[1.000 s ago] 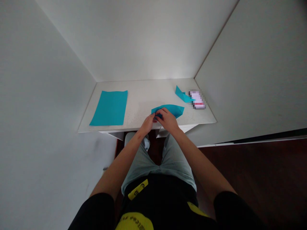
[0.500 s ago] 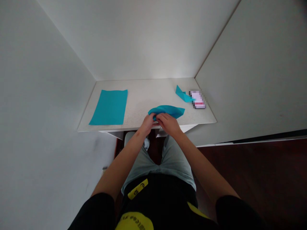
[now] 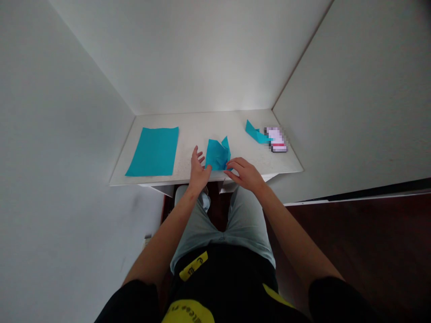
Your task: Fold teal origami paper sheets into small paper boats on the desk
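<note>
A folded piece of turquoise paper (image 3: 216,154) is at the table's front edge, one pointed flap standing up at its right. At its left side is my left hand (image 3: 200,172), open, the fingers spread and the thumb at the paper's lower left corner. My right hand (image 3: 246,174) is closed in a pinch on the lower right edge of the folded paper. Its fingertips partly hide that corner.
A flat turquoise sheet (image 3: 155,152) lies on the left of the white table (image 3: 193,128). To the right are a smaller folded turquoise paper (image 3: 256,134) and a blurred-out phone (image 3: 278,142). White walls enclose the table at the back and on both sides.
The folded paper has turned from lying sideways to facing me, with its flap pointing up. My hands have moved apart, and the left one has opened.
</note>
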Tool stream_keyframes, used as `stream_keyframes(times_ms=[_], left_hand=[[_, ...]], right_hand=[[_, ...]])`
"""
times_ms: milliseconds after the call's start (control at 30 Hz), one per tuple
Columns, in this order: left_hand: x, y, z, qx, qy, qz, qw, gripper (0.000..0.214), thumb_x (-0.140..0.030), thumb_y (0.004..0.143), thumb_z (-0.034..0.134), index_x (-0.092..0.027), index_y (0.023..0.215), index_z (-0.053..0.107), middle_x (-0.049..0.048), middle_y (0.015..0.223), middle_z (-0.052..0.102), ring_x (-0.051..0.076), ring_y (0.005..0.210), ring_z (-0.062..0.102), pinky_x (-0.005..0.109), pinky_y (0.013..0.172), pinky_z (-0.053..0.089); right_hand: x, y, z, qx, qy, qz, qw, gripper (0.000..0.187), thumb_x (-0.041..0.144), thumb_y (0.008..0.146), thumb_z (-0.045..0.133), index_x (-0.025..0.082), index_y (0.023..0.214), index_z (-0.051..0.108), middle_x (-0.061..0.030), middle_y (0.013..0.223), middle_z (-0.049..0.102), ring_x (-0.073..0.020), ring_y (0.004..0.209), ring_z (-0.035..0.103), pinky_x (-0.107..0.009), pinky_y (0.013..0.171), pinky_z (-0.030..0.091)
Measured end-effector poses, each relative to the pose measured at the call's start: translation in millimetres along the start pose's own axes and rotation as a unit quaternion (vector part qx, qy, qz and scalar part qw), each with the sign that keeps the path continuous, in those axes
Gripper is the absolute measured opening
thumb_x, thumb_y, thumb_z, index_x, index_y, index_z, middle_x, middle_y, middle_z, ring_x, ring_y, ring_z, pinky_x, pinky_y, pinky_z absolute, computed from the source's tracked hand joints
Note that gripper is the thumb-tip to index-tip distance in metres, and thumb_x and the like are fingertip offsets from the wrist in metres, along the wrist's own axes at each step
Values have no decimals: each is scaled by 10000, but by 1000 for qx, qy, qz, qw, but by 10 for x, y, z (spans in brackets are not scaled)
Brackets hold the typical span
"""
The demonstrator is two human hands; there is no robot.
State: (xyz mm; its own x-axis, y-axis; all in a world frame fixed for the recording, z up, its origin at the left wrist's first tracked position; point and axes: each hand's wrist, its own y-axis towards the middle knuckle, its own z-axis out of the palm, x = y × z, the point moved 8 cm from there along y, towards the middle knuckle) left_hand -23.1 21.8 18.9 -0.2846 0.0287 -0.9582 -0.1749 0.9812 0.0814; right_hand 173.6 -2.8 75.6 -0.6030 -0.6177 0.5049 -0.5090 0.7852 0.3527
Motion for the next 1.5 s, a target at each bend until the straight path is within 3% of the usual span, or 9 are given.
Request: stream_keyframes(times_ms=[100, 200, 333, 433, 600, 733, 867, 1033, 1500], left_hand=[[-231, 83, 4, 20, 192, 95, 977, 812, -265, 880, 731, -276, 1642, 454, 164, 1708, 409, 375, 1576, 405, 569, 1260, 412], [-276, 182, 232, 96, 278, 138, 946, 560, -348, 955, 700, -246, 1500, 626, 148, 1643, 518, 368, 1566, 436, 558, 1314, 325], [-70, 233, 576, 220, 288, 135, 922, 561, -423, 1055, 563, -194, 1566, 573, 176, 1636, 563, 359, 1579, 452, 550, 1317, 317], [107, 191, 663, 260, 335, 129, 897, 610, -447, 1075, 503, -208, 1636, 501, 169, 1711, 486, 368, 1633, 375, 612, 1343, 218], [170, 108, 647, 256, 369, 153, 880, 784, -501, 1052, 523, -191, 1740, 310, 190, 1772, 375, 357, 1668, 306, 613, 1356, 151], [150, 105, 652, 252, 383, 164, 873, 947, -544, 994, 617, -172, 1765, 211, 218, 1767, 369, 375, 1648, 336, 611, 1349, 161], [145, 102, 636, 260, 403, 182, 859, 972, -584, 988, 611, -144, 1761, 219, 217, 1777, 351, 373, 1656, 318, 589, 1361, 148], [156, 101, 543, 240, 416, 191, 856, 949, -619, 1030, 525, -131, 1771, 189, 201, 1792, 323, 364, 1683, 265, 591, 1377, 106], [116, 74, 471, 233, 411, 199, 859, 870, -620, 1029, 546, -200, 1753, 309, 145, 1803, 317, 353, 1686, 267, 570, 1392, 77]], right_hand=[[-9, -26, -14, -3, 12, -9, 1000, 261, 466, 1107, 556, 274, 1070, 728, -114, 1169, 761, -287, 1156, 684, -475, 1042, 577], [-57, -83, -85, -56, 41, 5, 998, 226, 420, 1105, 555, 265, 1077, 717, -113, 1153, 754, -278, 1146, 691, -475, 1044, 577], [-236, -252, -178, -121, 43, 60, 990, 197, 381, 1089, 563, 262, 1125, 716, -114, 1157, 742, -285, 1150, 692, -492, 1057, 574], [-453, -442, -233, -156, 16, 109, 982, 220, 388, 1073, 577, 248, 1162, 723, -125, 1162, 730, -297, 1132, 695, -494, 1043, 578], [-821, -651, -146, -120, -43, 175, 976, 322, 394, 1070, 548, 216, 1273, 723, -137, 1139, 739, -319, 1075, 691, -500, 991, 579], [-924, -556, -42, -57, -172, 191, 965, 337, 362, 1053, 574, 230, 1306, 754, -159, 1128, 751, -375, 1108, 633, -542, 991, 531], [-905, -240, 85, -7, -207, 147, 967, 406, 283, 1051, 547, 218, 1415, 714, -183, 1370, 729, -391, 1259, 614, -550, 1058, 506], [-1017, -2, 316, 75, -202, 138, 967, 575, 366, 1094, 472, 109, 1605, 537, -207, 1685, 510, -383, 1541, 494, -613, 1278, 354], [-1109, -158, 337, 66, -207, 133, 967, 713, 481, 1120, 376, 72, 1704, 384, -216, 1762, 353, -377, 1637, 377, -670, 1351, 214]])
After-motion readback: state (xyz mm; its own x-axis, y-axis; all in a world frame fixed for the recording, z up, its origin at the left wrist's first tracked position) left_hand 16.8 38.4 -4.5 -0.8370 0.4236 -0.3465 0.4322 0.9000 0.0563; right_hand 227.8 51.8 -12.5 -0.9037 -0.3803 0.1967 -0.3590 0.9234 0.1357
